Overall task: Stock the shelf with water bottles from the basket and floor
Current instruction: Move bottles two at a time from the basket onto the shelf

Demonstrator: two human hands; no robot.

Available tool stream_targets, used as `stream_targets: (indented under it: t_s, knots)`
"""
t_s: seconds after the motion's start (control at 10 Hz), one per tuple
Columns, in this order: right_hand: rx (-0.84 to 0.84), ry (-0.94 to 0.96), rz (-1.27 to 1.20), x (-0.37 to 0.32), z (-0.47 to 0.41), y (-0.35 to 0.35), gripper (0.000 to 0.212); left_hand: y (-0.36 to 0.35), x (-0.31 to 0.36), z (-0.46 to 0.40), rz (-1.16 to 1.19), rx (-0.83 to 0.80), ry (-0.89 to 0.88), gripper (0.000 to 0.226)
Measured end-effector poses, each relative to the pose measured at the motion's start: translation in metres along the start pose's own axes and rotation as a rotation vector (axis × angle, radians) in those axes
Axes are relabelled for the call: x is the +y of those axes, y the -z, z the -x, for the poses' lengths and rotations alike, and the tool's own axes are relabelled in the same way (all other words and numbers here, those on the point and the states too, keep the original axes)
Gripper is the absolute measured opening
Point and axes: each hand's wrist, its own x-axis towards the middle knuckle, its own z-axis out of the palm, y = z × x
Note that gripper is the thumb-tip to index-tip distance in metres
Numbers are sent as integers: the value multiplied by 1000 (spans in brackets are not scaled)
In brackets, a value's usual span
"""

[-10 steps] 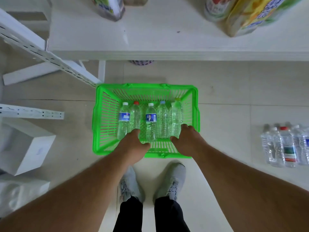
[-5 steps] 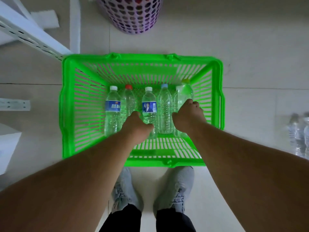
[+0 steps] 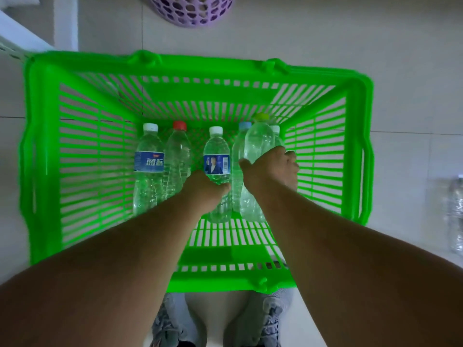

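- Slatted green plastic basket (image 3: 75, 156) on pale tile floor; six clear plastic water bottles lie in a row at its 12 o'clock end.
- Left hand (image 3: 204, 191) wraps the white-capped bottle with portrait label (image 3: 217, 156), fingers closed round its lower body.
- Right hand (image 3: 271, 169) clasps the green-capped bottle (image 3: 259, 144), raised above its neighbours.
- Judgement: full, moderately heavy; thin walls flex, smooth. Grip mid-body.
- More bottles (image 3: 454, 214) at 3 o'clock, blurred.

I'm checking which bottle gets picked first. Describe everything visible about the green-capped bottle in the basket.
The green-capped bottle is clear, ribbed plastic with a yellow-green screw cap and no label showing. It lies cap away from the person, at the right end of the row in the green basket, raised above the neighbouring blue-capped bottle. The right hand is wrapped around its middle; its base shows below the wrist.
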Motion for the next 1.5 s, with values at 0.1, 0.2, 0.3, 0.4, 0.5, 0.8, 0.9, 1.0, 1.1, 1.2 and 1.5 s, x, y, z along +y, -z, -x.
stream_targets:
  t_s: [0.1, 0.2, 0.3, 0.4, 0.5, 0.8, 0.9, 1.0, 1.1, 1.2, 1.5]
  knots:
    - [-73, -25, -76, -6, -3, -3, 90, -7, -6, -12, -8, 23, -30, 45]
    - [-115, -52, -191, -12, 20, 41, 86, -12, -7, -20, -1, 16, -22, 51]
    - [-158, -24, -200, -3, 7, 37, 94, -17, -10, -27, 20, 37, -14, 44]
    - [-222, 22, -229, 1, 3, 45, 92, -18, -11, -29, 44, 53, -6, 30]
    - [-252, 43, -287, 7, 5, 52, 85, -13, -14, -29, 22, 26, -6, 32]
    - [-199, 141, -416, 22, 72, 110, 61, 23, -6, 68, 105, 100, -124, 28]
    - [-191, 192, -430, 22, 110, 154, 57, 49, 2, 123, 159, 170, -190, 28]
    - [-191, 252, -455, 24, 152, 210, 58, 78, 13, 187, 189, 217, -234, 33]
    - [-180, 325, -445, 23, 201, 282, 60, 110, 32, 264, 187, 259, -310, 34]
    - [-163, 392, -431, 26, 253, 355, 60, 138, 51, 347, 201, 253, -391, 32]
    - [-53, 593, -581, 37, 412, 552, 48, 203, 86, 565, 373, 236, -596, 51]
